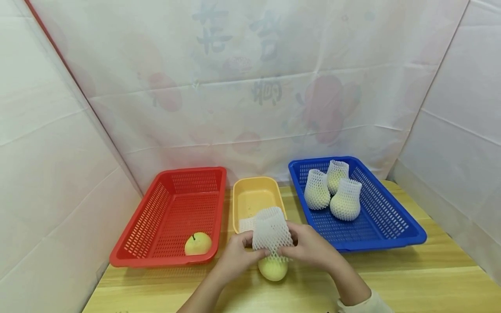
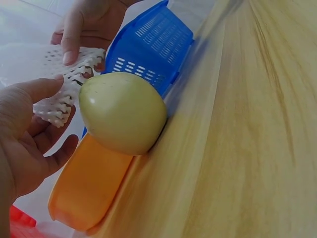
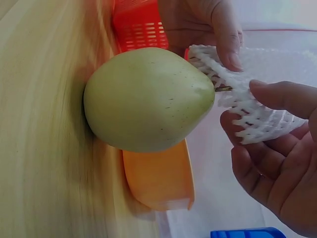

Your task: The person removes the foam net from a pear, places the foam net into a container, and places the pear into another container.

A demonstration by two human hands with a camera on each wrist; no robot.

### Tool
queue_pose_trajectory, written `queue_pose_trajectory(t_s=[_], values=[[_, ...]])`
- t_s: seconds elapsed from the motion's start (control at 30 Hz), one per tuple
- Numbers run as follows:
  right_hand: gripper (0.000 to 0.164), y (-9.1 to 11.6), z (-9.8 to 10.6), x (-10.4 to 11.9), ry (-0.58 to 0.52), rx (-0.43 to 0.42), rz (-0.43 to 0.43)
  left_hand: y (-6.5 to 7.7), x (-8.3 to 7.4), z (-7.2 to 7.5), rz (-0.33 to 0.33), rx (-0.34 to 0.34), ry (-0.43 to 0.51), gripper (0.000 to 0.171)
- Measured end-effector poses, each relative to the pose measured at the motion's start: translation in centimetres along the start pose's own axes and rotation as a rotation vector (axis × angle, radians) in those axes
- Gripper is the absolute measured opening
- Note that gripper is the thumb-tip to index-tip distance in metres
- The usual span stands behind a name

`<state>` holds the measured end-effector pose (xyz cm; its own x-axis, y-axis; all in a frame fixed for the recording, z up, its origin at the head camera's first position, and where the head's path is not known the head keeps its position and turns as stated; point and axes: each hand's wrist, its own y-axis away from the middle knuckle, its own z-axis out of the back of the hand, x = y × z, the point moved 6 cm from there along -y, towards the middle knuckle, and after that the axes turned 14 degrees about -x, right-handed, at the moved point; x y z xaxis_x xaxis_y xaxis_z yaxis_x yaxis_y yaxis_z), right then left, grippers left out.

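Observation:
A pale yellow-green pear stands on the wooden table in front of me, its stem upward. Over its top, both hands hold a white foam net sleeve by the lower rim. My left hand pinches the left side of that rim between thumb and fingers. Opposite it, my right hand pinches the right side. In the right wrist view the stem reaches into the sleeve's mouth, while the pear's body is bare below it.
A red basket at left holds one bare pear. At right, a blue basket holds three pears in foam nets. Between them stands a yellow tray with foam net in it, partly hidden behind the held sleeve.

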<state>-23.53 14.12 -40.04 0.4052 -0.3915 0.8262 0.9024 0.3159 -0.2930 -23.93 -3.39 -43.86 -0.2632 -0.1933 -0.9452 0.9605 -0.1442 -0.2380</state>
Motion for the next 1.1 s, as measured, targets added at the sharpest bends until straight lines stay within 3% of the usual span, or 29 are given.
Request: queue_pose_trajectory(t_s=[0.27,0.43,0.63,0.73,0.9,1.1], values=[[0.063,-0.2,0.3,0.2,-0.163,-0.045,-0.052,-0.1,-0.1,0.2,0.039,-0.007,0.042,0.039],[0.056,-0.3,0.7,0.5,-0.228,-0.108,-0.041,-0.1,-0.3,0.2,0.037,0.008,0.076,0.04],[0.044,-0.3,1.2,0.7,-0.229,-0.182,-0.015,-0.1,-0.6,0.2,0.035,0.028,0.146,0.041],[0.043,-0.3,1.2,0.8,-0.228,-0.18,-0.022,-0.2,-0.7,0.5,0.035,-0.004,0.203,0.038],[0.046,-0.2,1.0,1.0,-0.216,-0.155,-0.011,-0.5,-1.0,1.6,0.003,-0.127,0.28,0.031],[0.056,-0.2,0.5,1.0,-0.194,-0.102,0.007,-0.7,-0.6,2.1,0.068,-0.209,0.328,0.027]])
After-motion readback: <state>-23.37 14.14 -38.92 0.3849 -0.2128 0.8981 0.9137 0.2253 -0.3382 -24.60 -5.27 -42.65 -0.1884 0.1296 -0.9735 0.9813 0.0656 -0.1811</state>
